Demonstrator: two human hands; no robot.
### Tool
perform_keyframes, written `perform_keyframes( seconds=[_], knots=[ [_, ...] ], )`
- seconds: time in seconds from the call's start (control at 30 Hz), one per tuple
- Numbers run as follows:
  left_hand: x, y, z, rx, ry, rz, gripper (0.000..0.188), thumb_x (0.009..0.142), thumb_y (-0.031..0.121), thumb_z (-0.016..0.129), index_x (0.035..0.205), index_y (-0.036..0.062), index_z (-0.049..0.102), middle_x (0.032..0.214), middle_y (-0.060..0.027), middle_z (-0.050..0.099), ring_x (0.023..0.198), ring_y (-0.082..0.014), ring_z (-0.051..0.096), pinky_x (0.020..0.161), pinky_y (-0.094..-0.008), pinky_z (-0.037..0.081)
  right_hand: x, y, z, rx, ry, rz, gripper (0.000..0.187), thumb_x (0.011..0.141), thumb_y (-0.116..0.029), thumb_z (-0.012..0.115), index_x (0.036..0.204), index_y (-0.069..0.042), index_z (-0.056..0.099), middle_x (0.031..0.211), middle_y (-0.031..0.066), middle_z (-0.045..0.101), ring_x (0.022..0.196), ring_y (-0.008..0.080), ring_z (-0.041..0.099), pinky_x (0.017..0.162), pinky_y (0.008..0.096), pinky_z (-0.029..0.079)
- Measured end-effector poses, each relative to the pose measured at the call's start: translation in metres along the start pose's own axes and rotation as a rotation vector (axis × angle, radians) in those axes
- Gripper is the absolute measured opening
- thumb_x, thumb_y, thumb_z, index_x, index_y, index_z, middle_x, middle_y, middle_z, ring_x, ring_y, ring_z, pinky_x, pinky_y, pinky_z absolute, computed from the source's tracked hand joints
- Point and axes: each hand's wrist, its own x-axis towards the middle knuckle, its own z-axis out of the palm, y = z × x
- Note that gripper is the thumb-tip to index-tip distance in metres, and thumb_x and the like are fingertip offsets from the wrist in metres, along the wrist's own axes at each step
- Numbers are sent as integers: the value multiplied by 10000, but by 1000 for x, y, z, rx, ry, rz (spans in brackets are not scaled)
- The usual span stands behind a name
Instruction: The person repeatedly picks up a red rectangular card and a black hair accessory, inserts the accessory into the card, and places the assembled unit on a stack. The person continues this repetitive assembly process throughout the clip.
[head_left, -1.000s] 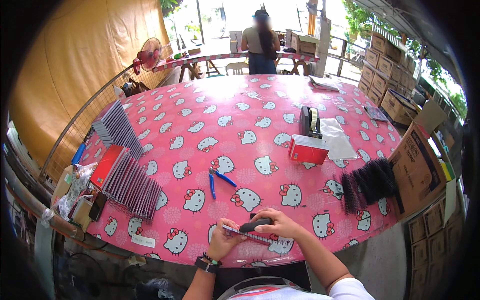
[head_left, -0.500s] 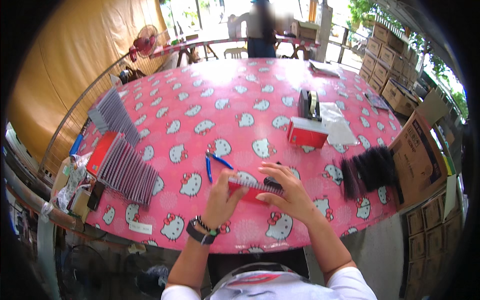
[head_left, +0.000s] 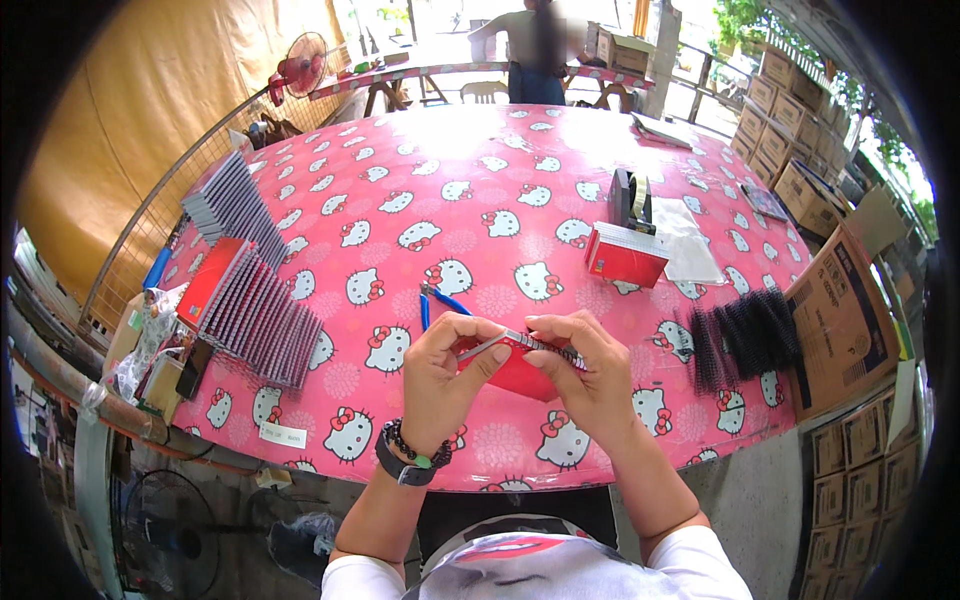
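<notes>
My left hand [head_left: 445, 370] grips the left end of a small red-covered notebook [head_left: 522, 380], its punched edge turned up and away from me. A black spiral binding coil [head_left: 548, 343] lies along that edge. My right hand [head_left: 588, 372] pinches the coil and the notebook's right part between thumb and fingers. Part of the coil is hidden by the right fingers, so how far it runs through the holes does not show. Just beyond my left hand lie blue-handled cutting pliers [head_left: 447, 300], their handles spread.
Notebook stacks [head_left: 262, 325] stand at the left. Ahead on the right are a red notebook pile [head_left: 627, 256], a tape dispenser [head_left: 628, 203] and a plastic sheet [head_left: 690, 245]. Black coils [head_left: 745, 340] lie beside a cardboard box [head_left: 842, 315]. A person [head_left: 535, 50] stands beyond the pink table [head_left: 330, 235].
Both hands have raised and tilted the notebook. My right hand has gone from spread fingers over the notebook to a pinch at its coil edge. The view has shifted slightly.
</notes>
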Motion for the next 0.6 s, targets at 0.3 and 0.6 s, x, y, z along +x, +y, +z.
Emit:
perform_keyframes(
  seconds=[0.3, 0.6],
  knots=[
    [-3, -3, 8, 154, -49, 88, 173, 774, -3, 725, 931, 6, 652, 913, -71, 652, 828, -134, 646, 721, -254, 530, -9, -18, 3, -112, -244, 31, 725, 753, -264, 772, 1328, 20, 432, 1136, 210, 593, 1002, 351, 601, 844, 403, 500],
    [-9, -2, 4, 104, -102, 72, 151, 773, -11, 716, 911, 8, 660, 903, -79, 659, 814, -140, 650, 711, -257, 529, -11, -5, 0, 23, -57, 11, 420, 732, -141, 777, 1099, -27, 609, 999, 127, 612, 852, 246, 620, 705, 326, 515]
  ],
)
